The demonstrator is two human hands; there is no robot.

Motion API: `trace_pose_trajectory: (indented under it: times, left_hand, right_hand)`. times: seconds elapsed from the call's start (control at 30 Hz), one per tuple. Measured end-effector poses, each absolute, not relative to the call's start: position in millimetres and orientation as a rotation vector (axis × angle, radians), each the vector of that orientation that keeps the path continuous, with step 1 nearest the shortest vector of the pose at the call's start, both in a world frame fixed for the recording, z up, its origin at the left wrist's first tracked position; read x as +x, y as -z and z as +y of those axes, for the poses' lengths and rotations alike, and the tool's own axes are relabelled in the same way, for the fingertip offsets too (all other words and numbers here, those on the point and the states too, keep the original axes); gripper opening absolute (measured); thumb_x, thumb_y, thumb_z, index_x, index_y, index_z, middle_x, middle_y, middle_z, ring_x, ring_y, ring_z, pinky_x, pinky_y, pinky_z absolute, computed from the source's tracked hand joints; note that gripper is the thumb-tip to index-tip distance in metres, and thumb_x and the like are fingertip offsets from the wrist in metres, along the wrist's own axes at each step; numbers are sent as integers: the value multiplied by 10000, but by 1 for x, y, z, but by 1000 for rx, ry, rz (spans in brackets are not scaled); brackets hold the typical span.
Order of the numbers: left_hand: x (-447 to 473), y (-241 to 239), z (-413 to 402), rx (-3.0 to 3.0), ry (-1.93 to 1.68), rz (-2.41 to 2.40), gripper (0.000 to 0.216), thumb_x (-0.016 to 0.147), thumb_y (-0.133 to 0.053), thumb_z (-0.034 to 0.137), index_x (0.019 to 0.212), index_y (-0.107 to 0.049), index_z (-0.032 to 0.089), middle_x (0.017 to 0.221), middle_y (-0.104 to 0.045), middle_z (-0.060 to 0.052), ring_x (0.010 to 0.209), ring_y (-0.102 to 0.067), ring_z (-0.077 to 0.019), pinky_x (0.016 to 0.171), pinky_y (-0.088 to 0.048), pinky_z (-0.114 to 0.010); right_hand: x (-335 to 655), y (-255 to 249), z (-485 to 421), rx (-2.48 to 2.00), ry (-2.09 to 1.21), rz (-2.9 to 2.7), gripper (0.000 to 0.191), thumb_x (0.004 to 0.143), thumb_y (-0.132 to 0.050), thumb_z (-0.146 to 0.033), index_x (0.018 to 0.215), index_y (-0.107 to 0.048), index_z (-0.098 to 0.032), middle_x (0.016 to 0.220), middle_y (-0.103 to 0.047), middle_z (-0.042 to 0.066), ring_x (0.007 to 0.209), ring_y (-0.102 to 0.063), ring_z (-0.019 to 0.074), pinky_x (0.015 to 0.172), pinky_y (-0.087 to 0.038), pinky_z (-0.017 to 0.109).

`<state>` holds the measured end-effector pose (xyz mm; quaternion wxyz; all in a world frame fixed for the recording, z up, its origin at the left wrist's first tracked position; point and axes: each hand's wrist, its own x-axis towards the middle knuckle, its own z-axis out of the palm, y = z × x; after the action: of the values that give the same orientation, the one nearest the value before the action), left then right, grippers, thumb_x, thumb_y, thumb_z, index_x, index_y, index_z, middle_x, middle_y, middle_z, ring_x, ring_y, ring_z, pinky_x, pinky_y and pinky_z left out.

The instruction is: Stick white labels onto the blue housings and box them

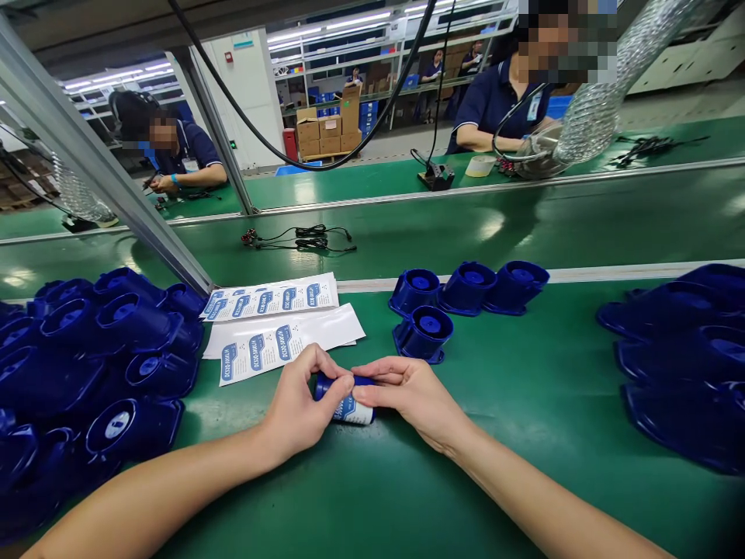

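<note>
My left hand (303, 404) and my right hand (410, 396) meet over the green mat, both closed around one small blue plastic part (348, 404) that carries a white and blue sticker on its near side. The fingers of both hands press on that sticker. Just beyond my left hand lie label sheets (273, 318) with blue stickers on white backing. Several blue cup-shaped parts (466, 291) stand in a group just beyond my right hand, the nearest blue cup part (424, 332) a short way from my fingers.
A heap of blue parts (87, 365) fills the left side; more blue parts (687, 365) lie on the right. A slanted metal post (105, 171) rises at left. A black wire bundle (303, 237) lies on the conveyor belt (524, 225). Two co-workers sit across it.
</note>
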<state>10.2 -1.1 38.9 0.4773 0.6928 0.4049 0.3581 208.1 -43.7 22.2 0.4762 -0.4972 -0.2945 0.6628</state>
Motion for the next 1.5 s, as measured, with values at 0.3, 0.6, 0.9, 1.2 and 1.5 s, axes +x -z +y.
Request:
trace_pose_trajectory:
  times: [0.3,0.6,0.9,1.2,1.5]
  left_hand:
    - [14,-38,0,1754,-865,1101,211,1016,-654,377,923,-532,231,832,-624,11,799,-600,-177,749,-445,-311]
    - [8,-21,4,1694,-945,925,292,1091,-545,507,1221,-505,248,1042,-724,-45,1029,-677,-232,986,-462,-398]
    - [7,-18,1,1736,-943,899,312,1112,-473,534,1219,-505,243,1015,-686,-50,996,-678,-233,921,-493,-400]
    - [6,-12,-2,1844,-994,848,294,1122,-446,505,1221,-515,237,999,-689,-60,952,-673,-231,888,-509,-391]
    - [8,-17,-3,1848,-1004,840,318,1118,-437,531,1199,-517,235,1000,-716,-68,968,-695,-242,914,-519,-397]
  right_hand:
    - [208,-17,-42,-1270,-1416,-981,402,712,-952,-530,894,-864,-183,927,-866,115,897,-803,309,875,-632,445]
    - [184,-4,-57,-1272,-659,-1632,697,747,-914,-213,1411,-707,-249,1065,-691,75,964,-705,287,841,-604,435]
    - [183,-23,-51,-1303,-1087,-1305,505,620,-994,-278,1111,-875,-270,913,-606,9,844,-632,221,776,-555,379]
    - [189,-23,-43,-1251,-1332,-1085,565,500,-1066,-347,1036,-900,-274,841,-574,-15,798,-585,184,747,-546,360]
    - [192,-25,-36,-1246,-1512,-855,511,447,-1077,-347,920,-908,-255,839,-627,-20,790,-650,177,770,-595,363]
